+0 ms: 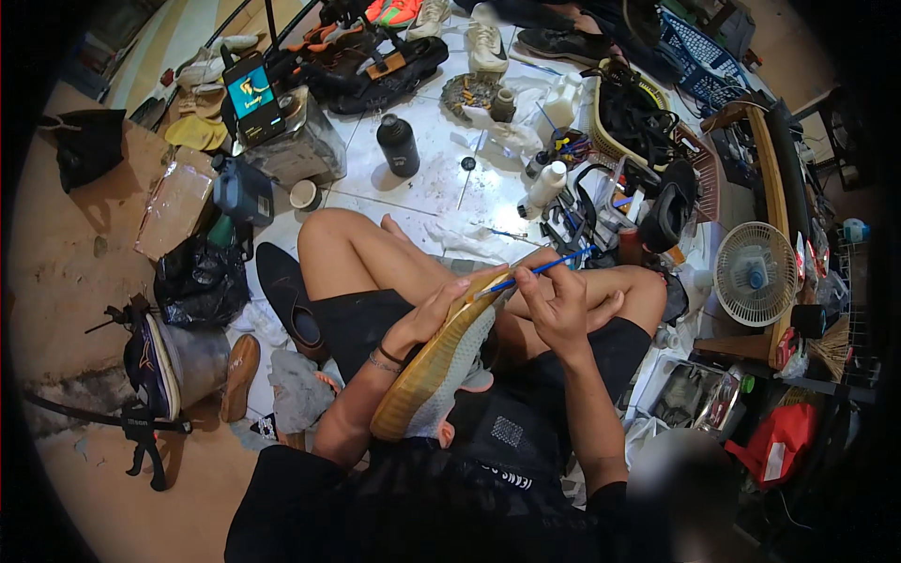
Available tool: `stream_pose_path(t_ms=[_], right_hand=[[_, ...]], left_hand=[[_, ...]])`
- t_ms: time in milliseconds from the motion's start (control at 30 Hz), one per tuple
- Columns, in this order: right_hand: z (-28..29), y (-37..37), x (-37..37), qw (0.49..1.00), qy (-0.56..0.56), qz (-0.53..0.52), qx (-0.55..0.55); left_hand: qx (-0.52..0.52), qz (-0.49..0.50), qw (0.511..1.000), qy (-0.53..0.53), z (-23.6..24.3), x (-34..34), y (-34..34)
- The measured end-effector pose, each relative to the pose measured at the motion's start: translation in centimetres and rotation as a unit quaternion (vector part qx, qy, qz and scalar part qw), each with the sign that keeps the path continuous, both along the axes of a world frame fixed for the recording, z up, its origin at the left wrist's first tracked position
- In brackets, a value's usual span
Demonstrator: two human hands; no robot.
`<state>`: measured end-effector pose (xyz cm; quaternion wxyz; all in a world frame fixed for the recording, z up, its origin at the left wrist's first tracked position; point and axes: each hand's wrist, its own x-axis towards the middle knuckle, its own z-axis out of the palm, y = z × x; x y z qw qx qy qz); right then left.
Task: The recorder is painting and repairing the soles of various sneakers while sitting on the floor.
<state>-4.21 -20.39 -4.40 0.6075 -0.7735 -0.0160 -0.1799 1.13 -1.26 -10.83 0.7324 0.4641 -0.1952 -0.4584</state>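
Shoe (430, 361): held up above the lap, tilted, its tan sole edge running from the left fingers back toward the body; speckled pale grey beside the tan.
Left hand (427, 317): laid along the shoe's far part, gripping it; cannot tell the set of the fingers hidden behind.
Right hand (558, 319): pinching the thin blue brush (497, 287) between thumb and forefinger, other fingers curled in toward the palm.
Brush tip: down at the sole, just beside the left fingertips; cannot tell for sure about contact.
Dark slip-on shoe (289, 296): left of the left fingers, near the bent knee.
Brown sole (240, 378): farther left of the left fingers, toward the body.
Black bottle (398, 145): upright on the tiles, well beyond the left fingers.
Small black cap (467, 163): on the tiles, beyond both sets of fingers.
White bottle (544, 188): beyond the right fingers, among scattered tools.
Phone (251, 94): screen lit, propped against a metal tin (310, 141), far beyond and left of the left fingers.
Fan (755, 272): well to the right of the right fingers.
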Motion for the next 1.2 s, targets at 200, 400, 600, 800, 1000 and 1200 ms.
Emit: stream_pose_path(t_ms=[200, 400, 600, 800, 1000, 1200], right_hand=[[-1.7, 0.4, 1.8, 0.994, 0.07, -0.068, 0.057], [-1.9, 2.5, 1.7, 0.993, 0.069, -0.044, 0.079], [-1.5, 2.5, 2.3, 0.998, 0.049, -0.028, 0.031], [-1.7, -0.2, 3.3, 0.995, 0.064, -0.058, 0.058], [-4.0, -1.6, 3.6, 0.99, 0.071, -0.031, 0.118], [-4.8, 0.8, 3.1, 0.964, 0.084, 0.009, 0.252]], left_hand=[[-0.04, -0.028, 0.999, -0.002, -1.0, 0.3, 0.4], [0.0, -0.018, 1.0, -0.017, -1.1, 0.3, 0.6], [-0.003, 0.02, 0.999, 0.041, -0.2, -0.6, 0.7], [-0.014, -0.016, 1.0, 0.01, -0.7, 0.4, 0.4], [-0.069, -0.016, 0.997, 0.034, -2.1, 0.4, 0.2], [-0.078, 0.003, 0.997, 0.03, -1.7, 0.2, 0.3]])
